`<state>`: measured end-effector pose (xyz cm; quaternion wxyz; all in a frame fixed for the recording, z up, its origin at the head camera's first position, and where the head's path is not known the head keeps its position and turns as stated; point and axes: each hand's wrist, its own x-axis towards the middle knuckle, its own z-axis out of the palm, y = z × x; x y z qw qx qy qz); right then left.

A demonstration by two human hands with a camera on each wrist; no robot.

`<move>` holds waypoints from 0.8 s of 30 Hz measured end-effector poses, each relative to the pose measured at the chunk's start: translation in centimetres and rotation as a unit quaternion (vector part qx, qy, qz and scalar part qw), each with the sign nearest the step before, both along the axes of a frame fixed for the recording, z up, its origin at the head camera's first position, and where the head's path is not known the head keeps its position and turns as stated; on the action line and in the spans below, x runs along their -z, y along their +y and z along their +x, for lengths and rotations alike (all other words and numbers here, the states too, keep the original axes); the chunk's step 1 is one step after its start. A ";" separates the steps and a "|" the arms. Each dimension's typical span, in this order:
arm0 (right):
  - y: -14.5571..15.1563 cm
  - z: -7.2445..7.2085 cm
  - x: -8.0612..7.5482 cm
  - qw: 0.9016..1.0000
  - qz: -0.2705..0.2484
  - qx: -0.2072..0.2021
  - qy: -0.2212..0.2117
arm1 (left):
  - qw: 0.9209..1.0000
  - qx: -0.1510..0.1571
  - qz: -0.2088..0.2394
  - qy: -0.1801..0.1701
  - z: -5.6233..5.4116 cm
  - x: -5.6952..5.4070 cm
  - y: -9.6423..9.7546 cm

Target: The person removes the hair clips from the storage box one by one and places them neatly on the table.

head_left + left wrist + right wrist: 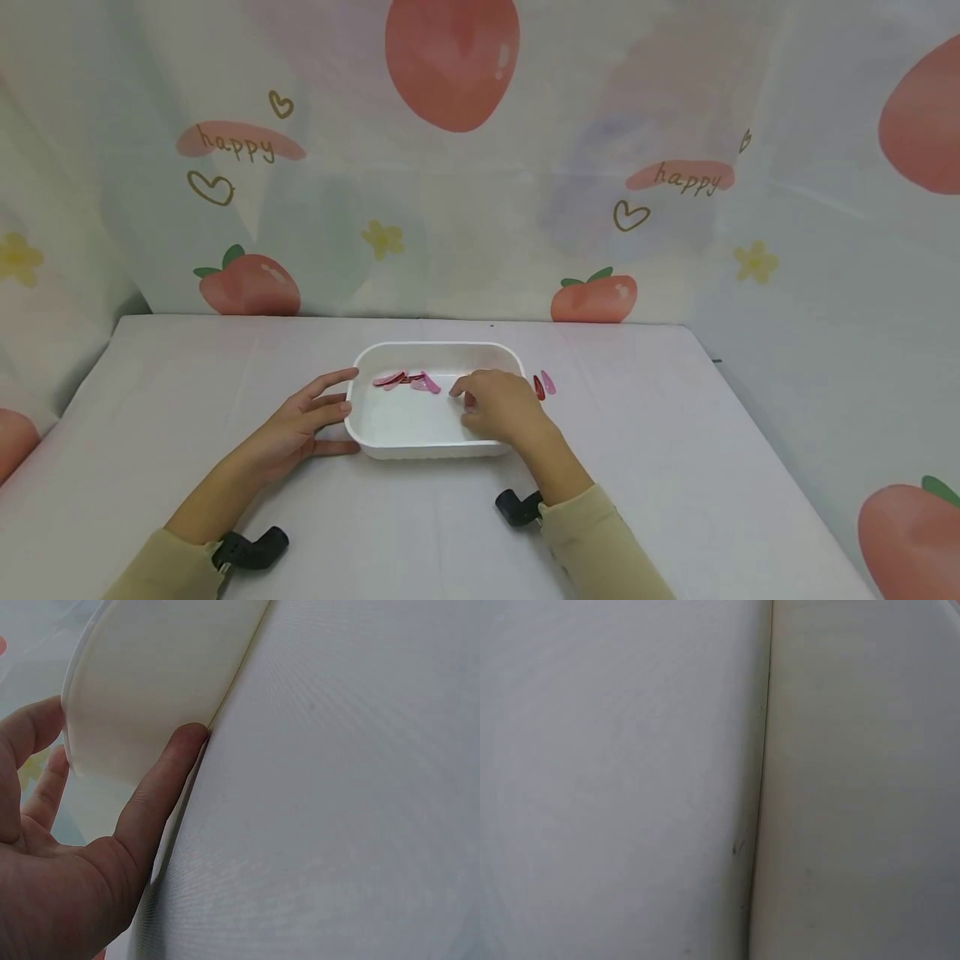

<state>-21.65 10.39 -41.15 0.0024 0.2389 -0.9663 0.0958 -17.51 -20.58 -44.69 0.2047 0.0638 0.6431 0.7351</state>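
Observation:
A white rectangular tray [420,427] stands on the table in the head view. Inside, toward its back left, lies a small group of pink and red snap hair clips [424,382]. My left hand [303,425] touches the tray's left side with spread, fairly straight fingers; the left wrist view shows fingertips [189,735] against the outer wall. Over the tray's right part is my right hand [498,404], fingers bent downward. Whether it holds anything is hidden. Neither hand nor clips appear in the right wrist view, only tray wall [855,787] and tabletop.
Just outside the tray's right end, a red hair clip [538,387] and a pink hair clip [548,382] lie on the white-covered table [645,467]. A printed cloth backdrop [480,208] rises behind the table's far edge.

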 end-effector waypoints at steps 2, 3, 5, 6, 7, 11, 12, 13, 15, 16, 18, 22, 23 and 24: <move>0.0 0.0 0.1 1.000 -0.007 -0.001 0.001 | 1.000 0.000 0.000 0.001 0.0 0.0 0.0; 0.0 0.0 0.1 1.000 -0.010 -0.001 0.002 | 1.000 -0.001 0.001 0.002 0.0 0.0 0.0; 0.0 0.0 0.1 1.000 -0.015 -0.002 0.006 | 1.000 -0.001 0.001 0.003 0.0 -0.1 0.0; 0.0 0.0 0.2 1.000 -0.016 -0.004 0.008 | 1.000 -0.001 0.001 0.003 0.0 -0.1 0.0; 0.0 0.1 0.2 1.000 -0.016 -0.005 0.011 | 1.000 -0.001 0.001 0.003 0.0 -0.1 0.0; 0.0 0.2 0.1 1.000 -0.010 -0.006 0.009 | 1.000 0.000 0.001 0.003 0.1 -0.1 0.0; 0.0 0.2 0.1 1.000 -0.007 -0.005 0.006 | 1.000 0.000 0.002 0.002 0.1 -0.1 0.0; 0.0 0.2 0.0 1.000 -0.004 -0.003 0.003 | 1.000 0.001 0.002 0.001 0.1 -0.1 0.0; 0.0 0.2 0.0 1.000 0.001 -0.001 -0.001 | 1.000 0.001 0.002 0.000 0.1 -0.1 0.0; 0.0 0.2 -0.1 1.000 0.004 0.000 -0.002 | 1.000 0.002 0.001 0.000 0.1 -0.1 0.0; 0.0 0.2 0.0 1.000 0.008 0.001 -0.003 | 1.000 0.002 0.001 -0.001 0.1 -0.1 -0.1; 0.0 0.1 0.1 1.000 0.014 -0.004 0.004 | 1.000 0.002 0.002 0.000 0.1 -0.1 -0.1; 0.0 0.0 0.2 1.000 0.013 -0.005 0.007 | 1.000 0.001 0.002 0.000 0.1 -0.1 0.0; 0.1 0.0 0.2 1.000 0.011 -0.007 0.010 | 1.000 0.001 0.003 0.000 0.1 -0.1 0.0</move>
